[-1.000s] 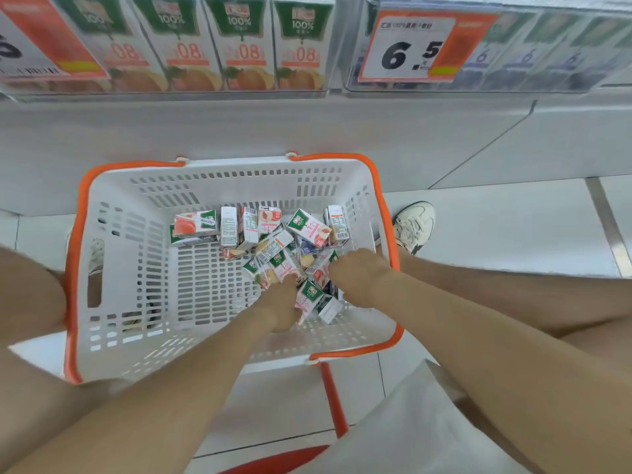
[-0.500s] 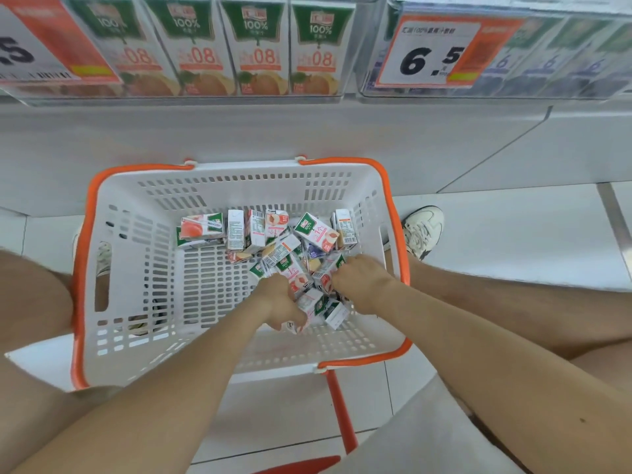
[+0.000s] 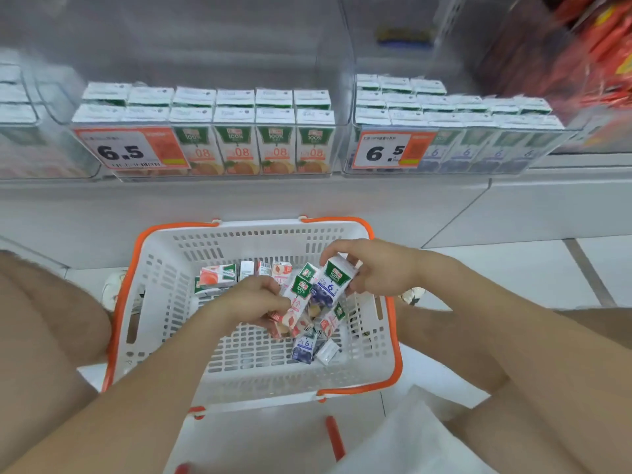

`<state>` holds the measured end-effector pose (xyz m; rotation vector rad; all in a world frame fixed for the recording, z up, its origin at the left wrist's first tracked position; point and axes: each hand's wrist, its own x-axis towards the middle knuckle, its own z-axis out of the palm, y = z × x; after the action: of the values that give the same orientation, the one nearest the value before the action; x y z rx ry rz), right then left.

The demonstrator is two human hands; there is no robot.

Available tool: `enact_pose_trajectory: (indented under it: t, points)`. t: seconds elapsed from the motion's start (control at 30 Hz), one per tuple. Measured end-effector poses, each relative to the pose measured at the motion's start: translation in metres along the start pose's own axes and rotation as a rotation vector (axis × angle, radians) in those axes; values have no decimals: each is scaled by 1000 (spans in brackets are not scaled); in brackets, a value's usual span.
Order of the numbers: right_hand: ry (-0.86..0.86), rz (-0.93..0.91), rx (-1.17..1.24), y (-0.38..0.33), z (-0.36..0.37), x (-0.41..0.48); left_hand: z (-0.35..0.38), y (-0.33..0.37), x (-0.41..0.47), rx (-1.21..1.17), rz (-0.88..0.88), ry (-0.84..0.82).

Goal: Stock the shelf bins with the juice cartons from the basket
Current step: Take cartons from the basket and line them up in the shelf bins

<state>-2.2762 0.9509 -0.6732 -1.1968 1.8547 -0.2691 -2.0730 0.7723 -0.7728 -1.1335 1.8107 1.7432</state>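
Both grips hold juice cartons over the basket.

The right grip (image 3: 379,268) curls round a blueberry carton (image 3: 330,285), white with a green cap and blue fruit, tilted above the white basket (image 3: 260,241). The left grip (image 3: 253,299) pinches a pink peach carton (image 3: 295,307), perhaps two bunched, just above the loose pile. Every flavour shares that green cap, so a carton could easily land in the wrong bin: the blueberry bin (image 3: 478,148) sits right, the orange bin (image 3: 256,148) centre. A loosely bunched pair might also slip back.
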Motion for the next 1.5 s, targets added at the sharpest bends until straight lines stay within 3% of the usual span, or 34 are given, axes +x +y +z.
enact_pose_trajectory:
  t: [0.2,0.4,0.53,0.63,0.77,0.9,1.0,1.13,1.33,1.5]
  points:
    - [220,-84,279,-28,-27,-35,-12,37,-38,-101,199,6]
    - [543,-193,255,-68,-43,-54,-22,92,-76,-184,400,143]
    - [847,-248,134,-89,-64,-68,-22,135,-103,21,684,364]
    - [1054,-243,173,-94,-92,-87,-20,166,-117,175,866,486]
    - [1259,-73,17,-71,-144,-103,-18,199,-128,359,1066,492]
    - [1270,60,-141,-39,-187,-98,-12,229,-123,521,1213,516]
    - [1166,191,-315,-18,-208,-80,-5,238,-106,538,1221,523]
    - [975,315,-469,7,-223,-57,5,236,-88,360,1193,521]
    - [691,351,-402,23,-232,-44,6,244,-80,187,1108,524]
    - [733,401,-387,9,-227,-44,-1,250,-83,20,994,462]
